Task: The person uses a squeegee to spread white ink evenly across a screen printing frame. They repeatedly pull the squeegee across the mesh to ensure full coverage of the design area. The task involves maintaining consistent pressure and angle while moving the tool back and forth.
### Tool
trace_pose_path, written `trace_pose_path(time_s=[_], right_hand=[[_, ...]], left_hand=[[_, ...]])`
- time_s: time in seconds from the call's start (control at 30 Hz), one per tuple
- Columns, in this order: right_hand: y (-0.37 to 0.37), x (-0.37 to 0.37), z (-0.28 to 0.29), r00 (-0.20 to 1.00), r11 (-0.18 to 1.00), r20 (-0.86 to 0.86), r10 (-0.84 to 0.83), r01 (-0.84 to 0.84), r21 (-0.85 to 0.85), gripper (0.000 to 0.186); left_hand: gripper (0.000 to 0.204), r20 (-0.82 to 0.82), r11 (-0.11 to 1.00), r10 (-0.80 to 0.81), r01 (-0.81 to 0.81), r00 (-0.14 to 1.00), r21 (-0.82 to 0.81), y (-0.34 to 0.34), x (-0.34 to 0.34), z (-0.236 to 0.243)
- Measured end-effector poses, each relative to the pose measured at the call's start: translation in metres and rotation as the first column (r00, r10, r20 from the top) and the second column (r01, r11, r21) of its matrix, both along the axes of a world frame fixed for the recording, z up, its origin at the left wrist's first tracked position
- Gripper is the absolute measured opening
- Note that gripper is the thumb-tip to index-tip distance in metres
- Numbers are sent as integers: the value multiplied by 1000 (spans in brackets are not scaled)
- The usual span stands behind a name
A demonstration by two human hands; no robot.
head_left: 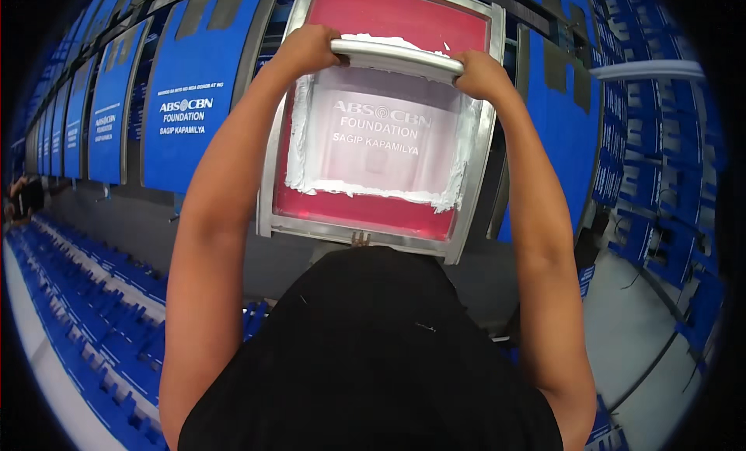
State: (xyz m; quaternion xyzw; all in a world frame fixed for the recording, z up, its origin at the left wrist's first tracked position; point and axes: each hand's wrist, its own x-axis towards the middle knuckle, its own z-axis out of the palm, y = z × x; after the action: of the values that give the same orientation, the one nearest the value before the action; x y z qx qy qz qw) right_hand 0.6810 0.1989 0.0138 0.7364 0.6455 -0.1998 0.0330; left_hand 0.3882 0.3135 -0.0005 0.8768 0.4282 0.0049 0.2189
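Both my arms reach forward to a long squeegee that spans the far part of a screen printing frame. My left hand is closed round its left end, and my right hand grips its right end. Inside the metal frame, the mesh is pink-red around a pale middle area with white lettering. Thick white ink edges that pale area along both sides and the near side. More ink smears lie just beyond the squeegee. What lies under the screen shows only faintly through the mesh.
Blue printed bag pieces lie on boards in a row to the left, with another blue piece right of the frame. Racks of blue pieces fill the lower left, and more hang at the far right. Another person appears at the left edge.
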Motion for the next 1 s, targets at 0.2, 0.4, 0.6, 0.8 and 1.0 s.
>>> trace_pose_path(time_s=[0.2,0.4,0.6,0.8,1.0], right_hand=[[10,27,10,996,999,-90,8,-5,34,47],[28,23,-26,974,998,-225,-5,-11,-67,53],[45,0,-34,989,984,2,148,-148,96,56],[4,-14,-28,998,996,14,59,-60,68,53],[-178,-122,-15,997,972,-55,59,-45,231,36]], left_hand=[[48,391,862,-1,-198,920,467,-107,-41,27],[45,-63,488,83,-96,995,-868,-316,-109,-70],[38,152,229,498,39,854,-973,-362,-94,-114],[39,252,322,398,123,882,-939,-355,-83,-92],[41,241,300,437,113,867,-947,-337,-77,-89]])
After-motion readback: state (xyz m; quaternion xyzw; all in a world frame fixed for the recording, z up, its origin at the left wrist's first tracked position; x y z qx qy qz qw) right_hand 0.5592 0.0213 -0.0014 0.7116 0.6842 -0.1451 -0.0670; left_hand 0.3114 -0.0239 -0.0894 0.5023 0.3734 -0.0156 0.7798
